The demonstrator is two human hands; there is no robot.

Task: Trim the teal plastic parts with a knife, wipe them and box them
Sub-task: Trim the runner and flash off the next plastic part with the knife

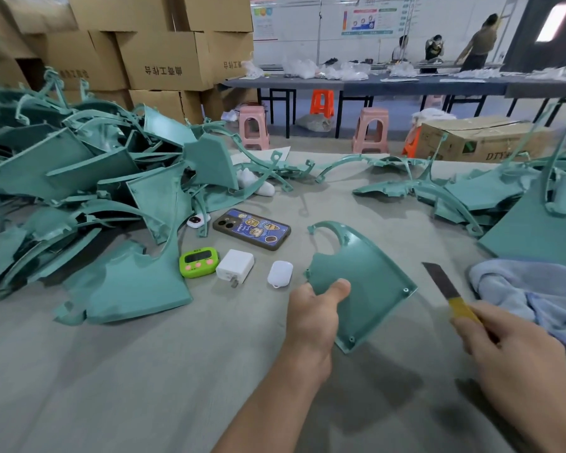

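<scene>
1. Two hands work together: the left hand (311,318) pinches a teal part (363,282) at its near edge, thumb on top, lifting it clear of the table, likely to offer its rim.
2. Just right of that grip, the right hand (517,351) wraps the knife (445,289), blade pointing away, not touching the part.
3. A cloth (536,289) lies right of the knife; a phone (252,228), timer (198,261) and charger (235,266) lie left of the part.

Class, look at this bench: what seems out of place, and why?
A phone, white charger, green timer and small white case lie between the heap of teal parts and the held part: personal items, unrelated to trimming.
</scene>
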